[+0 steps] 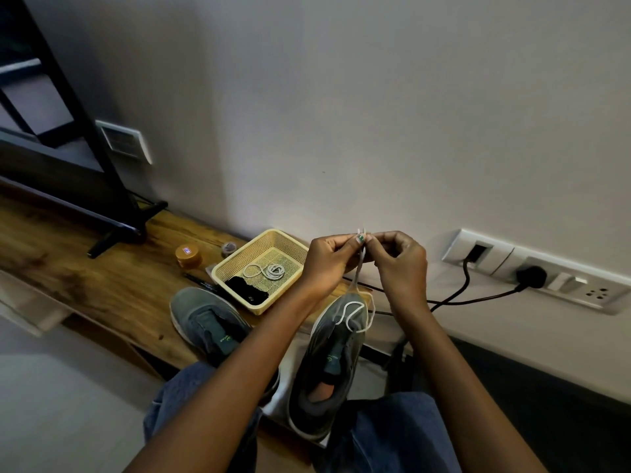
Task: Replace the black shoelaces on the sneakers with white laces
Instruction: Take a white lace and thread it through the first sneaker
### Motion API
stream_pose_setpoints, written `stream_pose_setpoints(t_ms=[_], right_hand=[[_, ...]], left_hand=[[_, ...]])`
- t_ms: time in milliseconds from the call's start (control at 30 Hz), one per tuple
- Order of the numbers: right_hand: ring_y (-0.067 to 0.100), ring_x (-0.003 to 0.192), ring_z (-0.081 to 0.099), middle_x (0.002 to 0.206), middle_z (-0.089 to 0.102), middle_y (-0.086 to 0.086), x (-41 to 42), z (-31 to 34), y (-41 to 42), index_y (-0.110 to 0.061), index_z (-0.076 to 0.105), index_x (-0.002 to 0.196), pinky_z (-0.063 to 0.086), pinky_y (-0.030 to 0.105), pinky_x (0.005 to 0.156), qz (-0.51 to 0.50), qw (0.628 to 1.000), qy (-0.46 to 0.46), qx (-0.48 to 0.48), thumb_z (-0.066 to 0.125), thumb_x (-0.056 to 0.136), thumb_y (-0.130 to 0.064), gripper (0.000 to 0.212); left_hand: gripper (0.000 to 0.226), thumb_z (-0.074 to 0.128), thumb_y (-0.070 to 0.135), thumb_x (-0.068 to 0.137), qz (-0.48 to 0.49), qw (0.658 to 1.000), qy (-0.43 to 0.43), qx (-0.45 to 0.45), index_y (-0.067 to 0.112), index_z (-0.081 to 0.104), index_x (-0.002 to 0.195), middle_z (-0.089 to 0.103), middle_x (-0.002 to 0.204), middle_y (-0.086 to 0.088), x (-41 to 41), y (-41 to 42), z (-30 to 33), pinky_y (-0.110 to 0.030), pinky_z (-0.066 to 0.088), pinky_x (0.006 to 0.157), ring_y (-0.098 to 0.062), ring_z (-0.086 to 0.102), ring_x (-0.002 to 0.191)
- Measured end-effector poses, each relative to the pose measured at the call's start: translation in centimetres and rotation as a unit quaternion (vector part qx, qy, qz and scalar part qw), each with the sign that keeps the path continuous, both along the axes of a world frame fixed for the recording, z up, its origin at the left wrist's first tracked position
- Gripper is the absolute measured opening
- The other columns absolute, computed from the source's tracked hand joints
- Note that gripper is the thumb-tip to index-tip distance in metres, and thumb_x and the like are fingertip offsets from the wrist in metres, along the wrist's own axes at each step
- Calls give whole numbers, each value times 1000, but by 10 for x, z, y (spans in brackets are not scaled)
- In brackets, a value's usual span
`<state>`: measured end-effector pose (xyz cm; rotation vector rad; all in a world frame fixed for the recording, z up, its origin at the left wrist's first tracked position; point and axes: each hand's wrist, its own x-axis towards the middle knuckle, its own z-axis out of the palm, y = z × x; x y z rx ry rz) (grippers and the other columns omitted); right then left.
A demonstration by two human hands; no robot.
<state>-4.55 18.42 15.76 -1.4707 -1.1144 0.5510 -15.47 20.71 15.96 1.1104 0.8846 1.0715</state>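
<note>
Hidden and unclear parts
Left sneaker (208,324) heel hides under the forearm; label on orange jar (188,255) beside it is unreadable.

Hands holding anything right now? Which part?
Both the left hand and right hand pinch the white lace near its two tip ends, raised above the right sneaker.

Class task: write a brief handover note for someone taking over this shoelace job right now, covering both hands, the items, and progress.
Left hand and right hand pinch the two ends of a white lace together, raised above the right sneaker.
That lace runs down to the sneaker's front eyelets only.
The left sneaker shows no lace.
The basket holds a coiled white lace and the black laces.
Left: finish lacing the right sneaker, then lace the left.
</note>
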Motion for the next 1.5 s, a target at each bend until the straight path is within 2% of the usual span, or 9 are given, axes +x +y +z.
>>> stream_pose_setpoints(t_ms=[167,333,467,567,767,1033,1200,1400,1500], right_hand=[[22,74,64,83,67,9,4,-3,3,-15,61,84,47,30,63,4,998,67,-12,74,82,-23,16],[8,70,51,78,55,-3,-1,-22,-20,-12,56,90,46,20,63,-48,995,92,1,71,84,-17,17],[14,92,57,96,63,-3,-24,-89,-47,-20,62,97,49,37,79,6,983,-153,-102,67,86,-27,14],[20,133,34,144,43,-2,-39,-129,-56,-23,43,139,33,41,103,118,891,-342,-274,48,94,-48,52],[13,145,17,159,20,-3,-56,-147,-60,-21,24,152,17,40,115,122,866,-372,-312,-8,66,-61,100],[19,141,31,152,38,5,-55,-152,-60,-13,39,146,25,43,111,132,850,-394,-322,-3,75,-56,93],[14,94,69,99,73,0,-53,-157,-61,-14,77,95,57,36,72,125,827,-433,-335,36,79,-48,55],[27,113,59,114,69,10,-55,-161,-60,-10,75,96,52,44,89,98,822,-471,-305,38,80,-46,54],[27,128,51,137,55,14,-55,-163,-57,-9,63,125,23,42,110,110,821,-458,-322,21,83,-53,74]], left_hand=[[16,56,10,95,-3,1000,0,-12,3,70,101,71,70,7,-3,4,-3,-13,51,63,-3,68,66],[22,52,4,96,25,999,-32,-10,-11,65,106,70,83,-11,-2,12,2,-16,54,66,-12,71,69],[16,54,3,95,46,998,-33,20,-6,67,99,70,81,-12,0,22,7,-23,57,71,-15,71,72],[17,54,3,95,46,998,-10,46,-7,67,102,69,82,-14,4,24,12,-24,58,73,-17,70,72],[19,55,5,95,60,994,4,92,-9,67,102,69,82,-14,9,30,28,-27,59,74,-21,70,75],[18,57,7,94,55,985,-4,162,-6,69,99,70,82,-13,19,35,71,-31,59,76,-23,71,79],[18,57,5,94,68,979,-31,192,-8,68,100,69,81,-15,23,38,102,-30,59,74,-23,70,77],[20,58,6,94,50,979,-29,194,-9,68,102,70,84,-15,29,32,95,-27,59,73,-19,70,76],[20,58,6,94,45,980,-34,189,-8,68,102,70,86,-16,27,30,90,-29,59,74,-21,70,78]])
